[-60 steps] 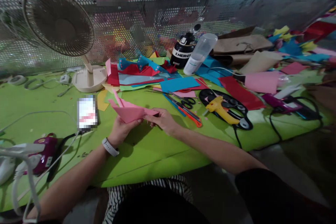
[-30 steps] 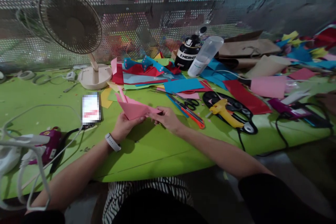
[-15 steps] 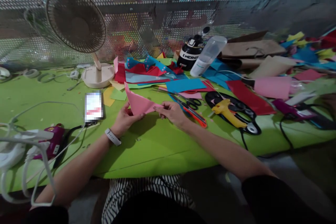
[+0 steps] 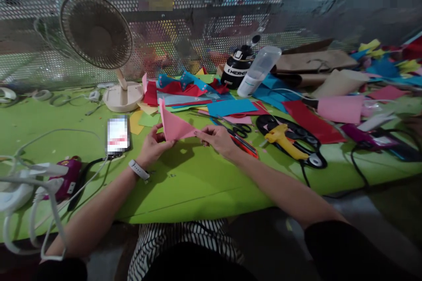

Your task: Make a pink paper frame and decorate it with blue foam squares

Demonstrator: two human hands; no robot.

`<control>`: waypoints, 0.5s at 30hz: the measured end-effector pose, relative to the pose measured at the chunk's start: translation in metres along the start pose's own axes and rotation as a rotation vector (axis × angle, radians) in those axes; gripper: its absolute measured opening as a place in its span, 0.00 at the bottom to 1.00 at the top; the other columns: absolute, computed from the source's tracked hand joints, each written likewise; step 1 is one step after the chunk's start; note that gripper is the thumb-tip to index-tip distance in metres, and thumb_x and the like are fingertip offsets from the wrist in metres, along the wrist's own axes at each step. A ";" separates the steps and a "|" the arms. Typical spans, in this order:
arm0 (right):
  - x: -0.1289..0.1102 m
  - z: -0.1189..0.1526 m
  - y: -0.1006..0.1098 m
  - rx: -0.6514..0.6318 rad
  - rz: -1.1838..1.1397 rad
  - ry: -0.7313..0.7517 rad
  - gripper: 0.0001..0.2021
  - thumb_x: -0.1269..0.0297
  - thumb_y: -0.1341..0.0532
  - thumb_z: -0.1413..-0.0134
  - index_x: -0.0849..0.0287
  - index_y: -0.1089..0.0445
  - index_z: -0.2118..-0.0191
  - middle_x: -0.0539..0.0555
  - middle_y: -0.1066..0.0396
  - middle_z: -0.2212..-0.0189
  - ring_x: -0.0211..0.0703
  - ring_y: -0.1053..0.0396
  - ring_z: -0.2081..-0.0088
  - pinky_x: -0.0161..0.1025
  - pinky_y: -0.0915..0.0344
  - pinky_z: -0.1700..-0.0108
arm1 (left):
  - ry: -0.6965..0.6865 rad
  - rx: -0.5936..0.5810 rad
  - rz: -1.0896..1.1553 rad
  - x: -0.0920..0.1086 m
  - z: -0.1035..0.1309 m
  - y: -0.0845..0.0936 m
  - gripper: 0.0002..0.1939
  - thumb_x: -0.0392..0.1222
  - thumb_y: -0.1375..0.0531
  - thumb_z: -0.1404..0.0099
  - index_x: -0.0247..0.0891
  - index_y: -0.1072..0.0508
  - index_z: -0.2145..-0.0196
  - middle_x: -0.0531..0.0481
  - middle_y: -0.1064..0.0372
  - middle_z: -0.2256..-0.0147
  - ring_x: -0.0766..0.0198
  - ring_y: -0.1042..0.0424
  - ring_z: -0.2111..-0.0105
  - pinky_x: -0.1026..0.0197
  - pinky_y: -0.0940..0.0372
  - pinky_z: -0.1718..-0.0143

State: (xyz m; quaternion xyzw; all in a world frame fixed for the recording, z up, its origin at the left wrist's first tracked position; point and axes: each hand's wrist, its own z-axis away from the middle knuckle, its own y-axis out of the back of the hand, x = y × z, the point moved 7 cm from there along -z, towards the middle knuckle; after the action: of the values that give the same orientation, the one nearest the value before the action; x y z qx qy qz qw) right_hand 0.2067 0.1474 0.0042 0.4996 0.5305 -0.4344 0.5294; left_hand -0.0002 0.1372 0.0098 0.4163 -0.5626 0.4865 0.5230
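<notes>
Centre of frame, one folded pink paper (image 4: 177,127) shows a steeper, narrower triangle than two seconds ago. The left hand (image 4: 154,144) pinches its lower edge, the right hand (image 4: 217,139) its right tip. Right of centre lie one pair of scissors (image 4: 243,130), one orange cutter (image 4: 248,148), one yellow glue gun (image 4: 286,142).

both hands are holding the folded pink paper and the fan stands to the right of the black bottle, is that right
Not quite: the head view shows the fan to the left of the black bottle. The left hand and the right hand are indeed both holding the folded pink paper.
</notes>
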 end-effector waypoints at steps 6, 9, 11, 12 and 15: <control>-0.007 -0.001 0.007 0.044 0.056 0.164 0.19 0.44 0.33 0.56 0.57 0.27 0.73 0.49 0.31 0.80 0.38 0.34 0.78 0.37 0.36 0.74 | 0.093 -0.147 0.287 0.003 0.001 -0.009 0.34 0.56 0.35 0.48 0.42 0.35 0.46 0.41 0.27 0.52 0.47 0.25 0.56 0.48 0.28 0.60; -0.012 0.003 0.010 0.105 0.123 0.264 0.17 0.46 0.33 0.53 0.56 0.26 0.72 0.49 0.31 0.79 0.39 0.35 0.77 0.37 0.37 0.73 | 0.203 -0.159 0.387 -0.002 0.003 -0.012 0.31 0.61 0.38 0.44 0.40 0.32 0.48 0.39 0.26 0.53 0.46 0.25 0.54 0.46 0.29 0.57; -0.017 0.007 0.009 0.107 0.185 0.341 0.15 0.48 0.34 0.51 0.56 0.25 0.71 0.50 0.30 0.78 0.39 0.34 0.76 0.38 0.37 0.72 | 0.267 -0.116 0.389 -0.010 0.002 -0.010 0.25 0.53 0.34 0.44 0.39 0.30 0.52 0.40 0.24 0.56 0.50 0.24 0.57 0.50 0.28 0.59; -0.019 0.009 0.007 0.096 0.208 0.369 0.14 0.49 0.34 0.50 0.56 0.25 0.71 0.50 0.30 0.77 0.40 0.34 0.76 0.38 0.37 0.72 | 0.284 -0.083 0.381 -0.014 0.002 -0.007 0.22 0.47 0.32 0.45 0.38 0.29 0.55 0.42 0.23 0.59 0.54 0.23 0.61 0.54 0.27 0.61; -0.023 0.012 0.005 0.053 0.257 0.405 0.12 0.52 0.36 0.46 0.55 0.24 0.70 0.51 0.29 0.77 0.41 0.32 0.75 0.39 0.35 0.70 | 0.273 -0.013 0.363 -0.022 -0.002 -0.001 0.15 0.37 0.30 0.48 0.36 0.26 0.62 0.47 0.23 0.66 0.65 0.24 0.70 0.64 0.27 0.66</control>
State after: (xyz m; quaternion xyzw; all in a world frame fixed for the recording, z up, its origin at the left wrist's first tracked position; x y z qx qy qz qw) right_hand 0.2114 0.1346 0.0262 0.6536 0.5463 -0.2680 0.4500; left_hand 0.0039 0.1381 -0.0122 0.2350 -0.5555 0.6209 0.5007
